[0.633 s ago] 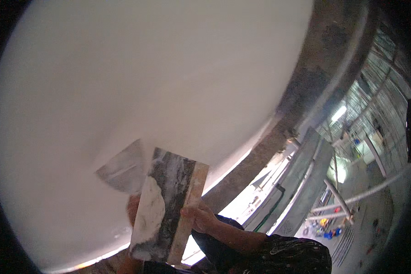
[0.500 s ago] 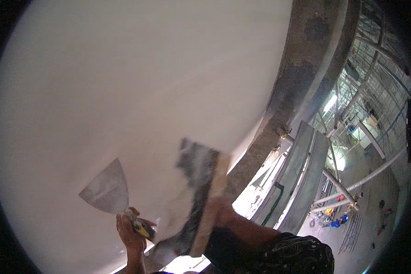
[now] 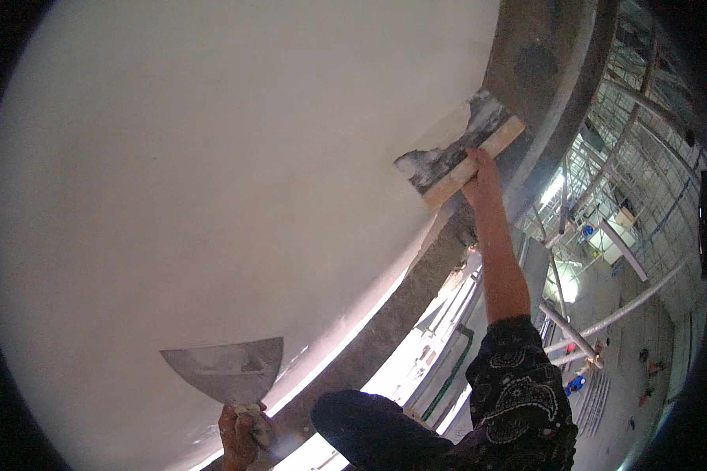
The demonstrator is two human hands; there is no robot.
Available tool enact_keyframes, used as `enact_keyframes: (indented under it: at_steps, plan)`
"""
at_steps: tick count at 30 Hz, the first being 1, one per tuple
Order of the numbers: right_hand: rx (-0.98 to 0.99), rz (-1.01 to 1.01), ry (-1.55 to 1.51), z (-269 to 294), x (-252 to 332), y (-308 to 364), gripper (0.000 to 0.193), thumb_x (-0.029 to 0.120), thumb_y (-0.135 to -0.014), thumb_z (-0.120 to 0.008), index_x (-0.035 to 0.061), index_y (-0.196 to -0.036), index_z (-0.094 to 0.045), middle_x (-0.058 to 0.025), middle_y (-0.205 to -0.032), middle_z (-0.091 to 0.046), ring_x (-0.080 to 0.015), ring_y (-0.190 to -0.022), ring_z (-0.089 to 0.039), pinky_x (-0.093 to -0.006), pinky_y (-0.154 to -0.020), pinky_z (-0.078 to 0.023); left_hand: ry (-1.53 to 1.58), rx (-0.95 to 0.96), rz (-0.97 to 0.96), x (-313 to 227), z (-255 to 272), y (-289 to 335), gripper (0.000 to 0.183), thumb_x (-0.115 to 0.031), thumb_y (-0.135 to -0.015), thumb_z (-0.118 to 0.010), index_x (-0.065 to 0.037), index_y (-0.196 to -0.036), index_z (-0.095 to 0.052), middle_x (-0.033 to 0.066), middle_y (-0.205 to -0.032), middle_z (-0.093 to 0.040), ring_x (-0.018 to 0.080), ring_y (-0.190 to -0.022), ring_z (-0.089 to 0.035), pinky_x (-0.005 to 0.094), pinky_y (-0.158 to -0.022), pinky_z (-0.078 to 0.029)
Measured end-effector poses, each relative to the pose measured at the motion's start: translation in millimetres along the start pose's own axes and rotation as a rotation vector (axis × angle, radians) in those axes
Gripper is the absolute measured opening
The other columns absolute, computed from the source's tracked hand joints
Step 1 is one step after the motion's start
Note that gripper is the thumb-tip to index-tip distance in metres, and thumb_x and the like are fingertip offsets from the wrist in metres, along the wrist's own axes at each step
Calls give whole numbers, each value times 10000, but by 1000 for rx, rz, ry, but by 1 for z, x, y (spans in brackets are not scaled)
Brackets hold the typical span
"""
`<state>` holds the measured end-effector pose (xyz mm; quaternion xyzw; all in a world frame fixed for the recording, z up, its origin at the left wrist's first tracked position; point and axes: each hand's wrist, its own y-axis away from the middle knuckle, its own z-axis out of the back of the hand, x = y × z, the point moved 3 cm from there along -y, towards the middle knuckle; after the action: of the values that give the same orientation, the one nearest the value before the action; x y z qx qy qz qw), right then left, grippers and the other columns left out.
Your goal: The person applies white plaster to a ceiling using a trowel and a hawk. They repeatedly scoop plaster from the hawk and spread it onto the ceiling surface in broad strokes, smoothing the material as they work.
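Note:
My right hand (image 3: 481,174) grips the wooden back of a wide filling knife (image 3: 489,118), its arm stretched up and forward. The dark blade, smeared with white filler, lies at the right edge of a large smooth white surface (image 3: 212,196), beside a grey band. At the lower left, my left hand (image 3: 243,438) is closed round the handle of a fan-shaped putty knife (image 3: 232,367). That metal blade points away from me and carries some pale filler. The fingers hide most of its handle.
The rough grey band (image 3: 536,71) curves along the white surface's right side. Beyond it are grey planks (image 3: 463,357) and scaffold tubes (image 3: 644,308). Far below on the floor is a person in blue (image 3: 575,385). My dark trouser leg (image 3: 369,428) shows at the bottom.
My right hand has swung the wide filling knife up and to the right, from low centre to the grey band. My left hand has shifted slightly down and right, turning the putty knife.

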<state>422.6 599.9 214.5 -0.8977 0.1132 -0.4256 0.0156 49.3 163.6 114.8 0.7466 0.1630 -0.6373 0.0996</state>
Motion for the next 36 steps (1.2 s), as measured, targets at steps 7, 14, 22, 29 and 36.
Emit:
enact_keyframes:
  at_steps: [7, 14, 22, 29, 36]
  plan:
    - [184, 411, 753, -39, 45, -114, 210, 159, -737, -529, 68, -918, -475, -77, -900, -451, -188, -800, -439, -339, -685, -375, -680, 77, 127, 5, 16, 10, 251, -242, -796, -483, -17, -906, -507, 91, -702, -536, 212, -600, -523, 318, -560, -441]
    - [65, 489, 797, -50, 19, -151, 225, 73, -680, -533, 1, -894, -531, -70, -789, -550, -212, -693, -506, -317, -653, -412, -710, 56, 184, 5, 26, 31, 258, -253, -797, -480, -20, -903, -512, 89, -680, -535, 206, -600, -518, 313, -560, -433]
    - [148, 377, 672, -92, -15, -77, 255, 42, -650, -495, 9, -902, -503, -45, -770, -492, -160, -685, -470, -298, -631, -391, -318, -102, 153, -14, 58, 50, 340, -332, -799, -483, -13, -915, -466, 93, -651, -514, 196, -531, -510, 299, -474, -426]
    - [162, 401, 630, -136, -62, 71, 278, 56, -633, -520, 15, -904, -478, -39, -755, -466, -163, -686, -458, -299, -635, -390, 277, -304, 12, -39, 68, 68, 417, -402, -801, -485, -8, -926, -425, 96, -626, -495, 188, -471, -503, 286, -398, -420]
    - [309, 707, 852, -191, -137, 224, 323, 65, -632, -551, 19, -931, -439, -65, -811, -445, -172, -746, -456, -288, -649, -398, 490, -495, -182, -23, 78, 78, 535, -501, -779, -463, -8, -953, -350, 91, -572, -482, 167, -408, -494, 280, -339, -428]
